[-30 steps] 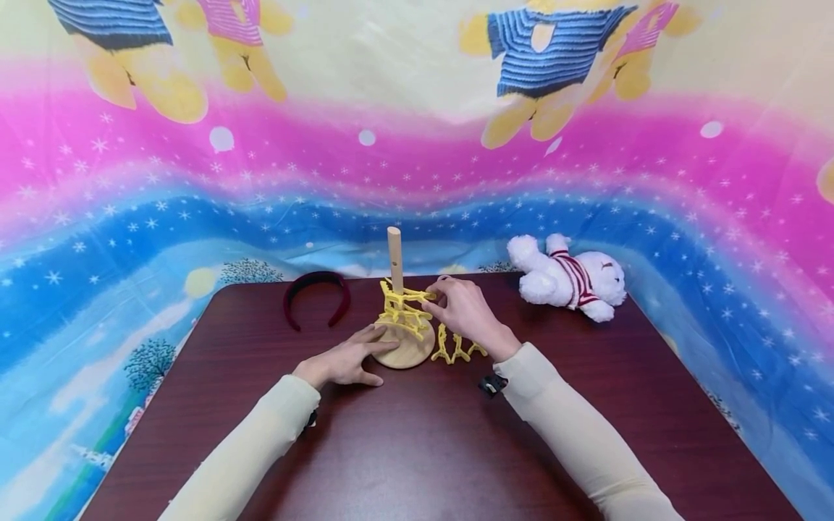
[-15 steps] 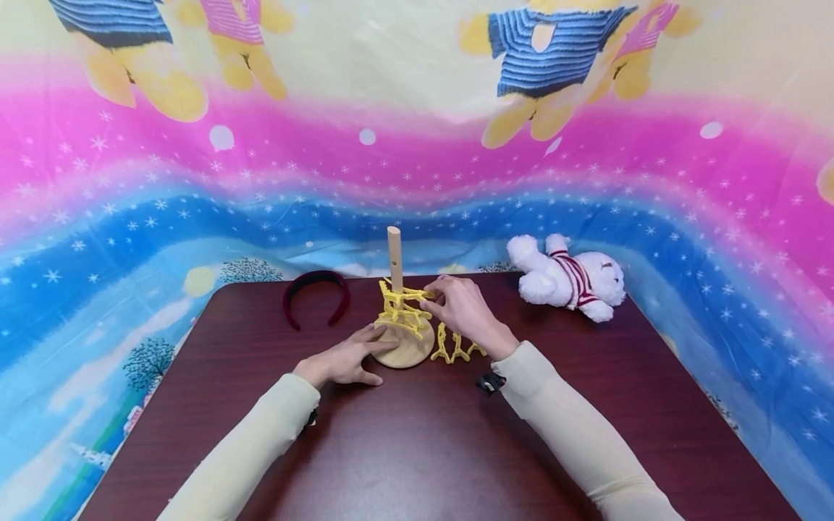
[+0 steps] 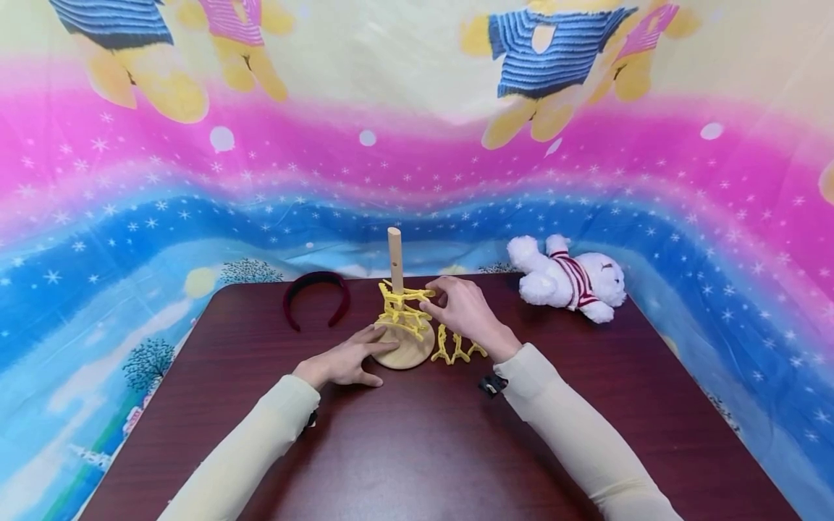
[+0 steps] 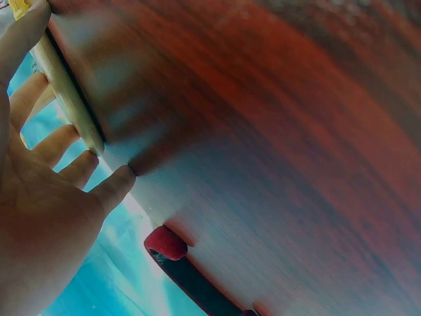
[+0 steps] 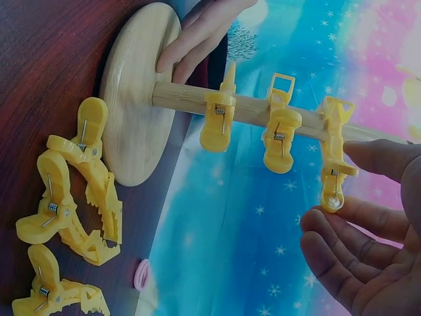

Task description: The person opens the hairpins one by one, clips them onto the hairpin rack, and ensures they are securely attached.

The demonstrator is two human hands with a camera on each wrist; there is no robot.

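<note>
Hardly anything has moved since the earlier frame: both hands keep their places above the desk (image 3: 391,449). Nearest, the left hand (image 3: 345,362) rests with spread fingers on the round base (image 3: 410,354), gripping nothing. Just right of the base lie loose clips (image 5: 52,197). Beyond them, the right hand (image 3: 468,311) has its thumb and fingertips pinched on the handle end of a yellow clip (image 5: 334,145), whose other end meets the post (image 3: 396,253) above two lower clips (image 5: 281,148). That clip looks light, stiff, smooth and springy, so it may slip or snap shut; the handle levers seem the best hold. Toward the desk's far left corner lies a dark red headband (image 3: 289,300); by its far right corner, a white bear (image 3: 539,282).
</note>
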